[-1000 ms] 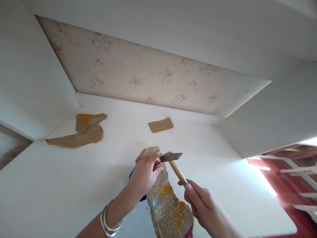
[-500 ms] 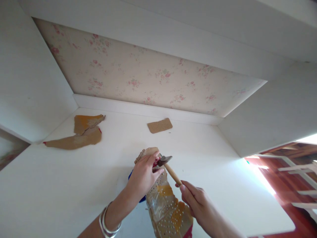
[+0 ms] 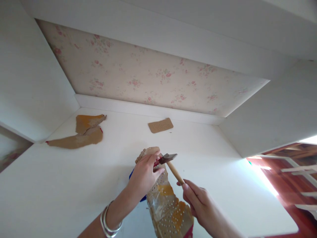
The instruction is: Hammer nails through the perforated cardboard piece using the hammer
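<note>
My right hand (image 3: 199, 200) is wrapped round the wooden handle of a small hammer (image 3: 177, 172). The hammer's dark metal head is by the fingertips of my left hand (image 3: 146, 173). That hand is bent over the upper end of a long torn piece of cardboard (image 3: 164, 205), thumb and fingers curled together. What they pinch, if anything, is hidden; a bit of red shows there. Many small holes dot the cardboard, which has orange patches and a strip of shiny clear tape. Something blue (image 3: 131, 173) shows from beneath it, mostly covered.
All this rests on a white surface (image 3: 99, 185) boxed in by white panels. Torn cardboard scraps (image 3: 86, 134) lie at the back left, and a small perforated cardboard piece (image 3: 160, 125) at the back middle. Floral paper (image 3: 148, 72) covers the back. Reddish flooring (image 3: 274, 178) shows at right.
The hammer head has shifted slightly right and up, and my right hand has moved a little right with it. My left hand stays in place on the cardboard.
</note>
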Demonstrator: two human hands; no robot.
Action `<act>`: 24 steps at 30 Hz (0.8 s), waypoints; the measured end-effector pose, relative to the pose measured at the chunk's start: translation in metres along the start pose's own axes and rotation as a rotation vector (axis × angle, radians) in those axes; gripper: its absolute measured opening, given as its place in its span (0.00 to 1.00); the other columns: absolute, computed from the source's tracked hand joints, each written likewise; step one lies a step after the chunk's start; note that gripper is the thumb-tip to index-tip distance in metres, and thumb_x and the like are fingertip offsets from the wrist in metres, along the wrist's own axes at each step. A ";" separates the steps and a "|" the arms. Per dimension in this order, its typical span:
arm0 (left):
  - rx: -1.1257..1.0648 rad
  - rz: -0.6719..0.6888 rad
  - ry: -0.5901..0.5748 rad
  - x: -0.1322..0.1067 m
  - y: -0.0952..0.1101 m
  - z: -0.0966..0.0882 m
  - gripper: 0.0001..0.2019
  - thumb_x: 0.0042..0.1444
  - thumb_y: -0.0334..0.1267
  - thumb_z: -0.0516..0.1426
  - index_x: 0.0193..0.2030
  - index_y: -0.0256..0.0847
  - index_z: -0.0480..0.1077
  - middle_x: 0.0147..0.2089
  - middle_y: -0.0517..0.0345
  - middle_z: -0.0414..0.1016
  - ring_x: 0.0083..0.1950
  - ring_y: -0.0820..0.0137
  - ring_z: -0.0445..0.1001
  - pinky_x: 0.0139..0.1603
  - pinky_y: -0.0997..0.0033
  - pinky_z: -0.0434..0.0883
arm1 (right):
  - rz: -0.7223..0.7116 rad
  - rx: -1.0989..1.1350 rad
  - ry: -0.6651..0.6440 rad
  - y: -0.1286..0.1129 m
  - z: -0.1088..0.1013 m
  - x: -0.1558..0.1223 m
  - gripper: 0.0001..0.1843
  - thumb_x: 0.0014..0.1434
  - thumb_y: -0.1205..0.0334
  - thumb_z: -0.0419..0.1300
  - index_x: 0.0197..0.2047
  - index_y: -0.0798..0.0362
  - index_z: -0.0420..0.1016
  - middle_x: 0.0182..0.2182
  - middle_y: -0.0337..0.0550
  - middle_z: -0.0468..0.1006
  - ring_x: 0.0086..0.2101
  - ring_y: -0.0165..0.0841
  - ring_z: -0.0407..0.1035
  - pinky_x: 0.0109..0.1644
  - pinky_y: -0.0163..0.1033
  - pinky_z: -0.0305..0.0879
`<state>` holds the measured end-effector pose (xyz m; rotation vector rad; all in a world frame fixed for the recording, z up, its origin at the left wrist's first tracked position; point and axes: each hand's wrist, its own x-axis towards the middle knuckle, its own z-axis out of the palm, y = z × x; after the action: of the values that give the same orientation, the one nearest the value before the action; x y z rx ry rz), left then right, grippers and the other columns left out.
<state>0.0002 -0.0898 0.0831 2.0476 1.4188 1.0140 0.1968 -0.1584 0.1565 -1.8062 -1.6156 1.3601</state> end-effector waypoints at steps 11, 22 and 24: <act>0.013 -0.001 -0.005 -0.001 0.001 0.000 0.28 0.51 0.32 0.66 0.59 0.45 0.64 0.49 0.54 0.78 0.50 0.60 0.76 0.53 0.57 0.73 | -0.005 0.071 -0.047 -0.001 -0.003 -0.002 0.24 0.68 0.41 0.44 0.37 0.52 0.68 0.23 0.32 0.60 0.23 0.26 0.54 0.25 0.32 0.53; -0.066 0.072 0.044 0.003 -0.002 -0.010 0.12 0.67 0.33 0.50 0.54 0.43 0.68 0.51 0.53 0.78 0.51 0.66 0.76 0.54 0.62 0.73 | 0.013 -0.478 0.378 0.064 -0.029 0.019 0.23 0.68 0.42 0.41 0.42 0.47 0.70 0.31 0.43 0.77 0.31 0.38 0.70 0.35 0.39 0.61; -0.089 0.076 0.061 0.003 0.002 -0.017 0.12 0.67 0.33 0.49 0.52 0.43 0.70 0.50 0.54 0.78 0.51 0.67 0.76 0.55 0.64 0.72 | 0.048 -0.611 0.389 0.083 -0.029 0.027 0.22 0.69 0.45 0.39 0.42 0.46 0.70 0.34 0.44 0.78 0.32 0.40 0.72 0.33 0.40 0.60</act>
<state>-0.0110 -0.0882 0.0964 2.0355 1.3097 1.1596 0.2636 -0.1481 0.0945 -2.2693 -1.8875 0.4846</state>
